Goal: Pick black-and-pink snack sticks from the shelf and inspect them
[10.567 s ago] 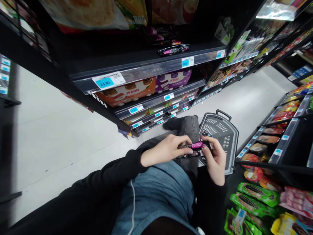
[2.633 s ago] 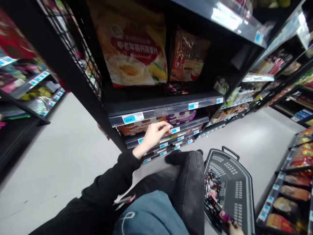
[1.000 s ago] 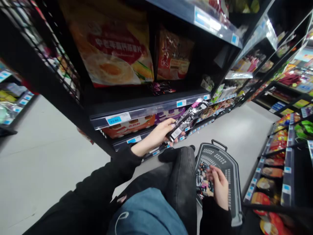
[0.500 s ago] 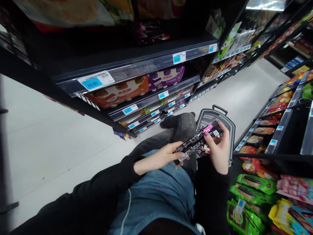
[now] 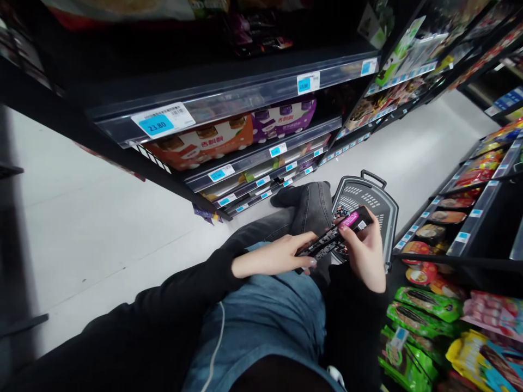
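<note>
The left hand (image 5: 281, 255) and the right hand (image 5: 365, 253) together hold a long black packet (image 5: 327, 241) with a pink patch. The packet is set above the lap, at a slant: its left end is nearer the body, its right end farther away.

Left hand: the fingers are narrowed to the packet's thickness and grip its left end. One digit lies along the far edge; another crosses the near edge, with its nail visible. The remaining fingertips are mostly hidden below.

Right hand: the fingers are curled closely around the right end. The thumb presses on the upper face, just beside the pink patch. The other fingers wrap the far end and pass out of sight behind it. The middle of the packet spans the gap between the two hands.

A grey basket (image 5: 387, 199) stands on the floor beyond the right hand, beside the bent knee (image 5: 318, 204). Small packs (image 5: 340, 212) lie at its left side, partly covered by the black packet. Dark packets (image 5: 281, 42) lie on the shelf ahead, well apart from both hands.
</note>
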The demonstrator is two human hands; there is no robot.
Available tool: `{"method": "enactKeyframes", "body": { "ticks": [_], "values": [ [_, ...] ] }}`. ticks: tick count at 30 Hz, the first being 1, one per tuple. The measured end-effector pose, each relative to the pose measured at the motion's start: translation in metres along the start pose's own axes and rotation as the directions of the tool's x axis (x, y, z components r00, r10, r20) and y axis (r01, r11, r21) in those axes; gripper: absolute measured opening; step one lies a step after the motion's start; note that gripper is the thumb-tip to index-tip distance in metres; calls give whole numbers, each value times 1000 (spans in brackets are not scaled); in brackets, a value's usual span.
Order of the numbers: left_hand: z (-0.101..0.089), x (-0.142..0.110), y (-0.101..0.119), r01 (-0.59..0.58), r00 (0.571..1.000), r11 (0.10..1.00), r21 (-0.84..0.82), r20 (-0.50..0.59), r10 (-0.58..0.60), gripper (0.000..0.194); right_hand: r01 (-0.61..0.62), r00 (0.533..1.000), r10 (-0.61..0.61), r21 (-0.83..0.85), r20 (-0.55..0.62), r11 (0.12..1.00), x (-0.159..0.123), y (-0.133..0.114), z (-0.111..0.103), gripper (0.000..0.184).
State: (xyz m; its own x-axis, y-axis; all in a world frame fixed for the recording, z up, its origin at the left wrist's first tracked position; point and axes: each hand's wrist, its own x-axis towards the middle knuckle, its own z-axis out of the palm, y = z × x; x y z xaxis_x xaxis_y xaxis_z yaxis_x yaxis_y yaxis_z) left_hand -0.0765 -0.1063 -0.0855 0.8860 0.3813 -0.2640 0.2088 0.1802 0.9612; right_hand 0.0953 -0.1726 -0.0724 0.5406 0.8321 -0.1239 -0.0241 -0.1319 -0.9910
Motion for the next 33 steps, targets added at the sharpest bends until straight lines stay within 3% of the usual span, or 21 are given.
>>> {"method": "enactKeyframes", "body": {
  "ticks": [3, 6, 9, 13, 16, 25, 29, 33],
  "values": [
    [4, 3, -4, 83, 995, 963, -258, 76, -65, 44, -41, 998, 37, 71, 59, 997, -2, 5, 10, 72],
    [8, 9, -9, 108, 994, 916, -386, 64, -90, 54, -13, 1000, 13, -33, -8, 999, -3, 6, 16, 70],
    [8, 13, -12, 34, 997, 947, -318, -60, -56, 50, 9, 995, -24, -146, -96, 989, -1, 7, 16, 67],
    [4, 15, -12, 25, 997, 951, -310, -60, -45, 45, -13, 996, 2, -123, -92, 992, 1, 10, 13, 75],
    [2, 15, -12, 57, 993, 961, -271, -88, -84, 39, -24, 994, 1, -206, -111, 978, 0, 12, 13, 79],
    [-4, 14, -14, 104, 976, 993, -58, -187, -113, 38, 111, 994, -92, -454, 63, 884, 3, 26, 8, 71],
    [-3, 15, -16, 60, 979, 998, 1, -197, -58, 36, 213, 972, -232, -524, 29, 825, 6, 36, 18, 69],
    [9, 13, -16, 37, 979, 997, -62, -200, -48, 31, 331, 905, -425, -658, 17, 677, 10, 36, 26, 61]
  ]
}}
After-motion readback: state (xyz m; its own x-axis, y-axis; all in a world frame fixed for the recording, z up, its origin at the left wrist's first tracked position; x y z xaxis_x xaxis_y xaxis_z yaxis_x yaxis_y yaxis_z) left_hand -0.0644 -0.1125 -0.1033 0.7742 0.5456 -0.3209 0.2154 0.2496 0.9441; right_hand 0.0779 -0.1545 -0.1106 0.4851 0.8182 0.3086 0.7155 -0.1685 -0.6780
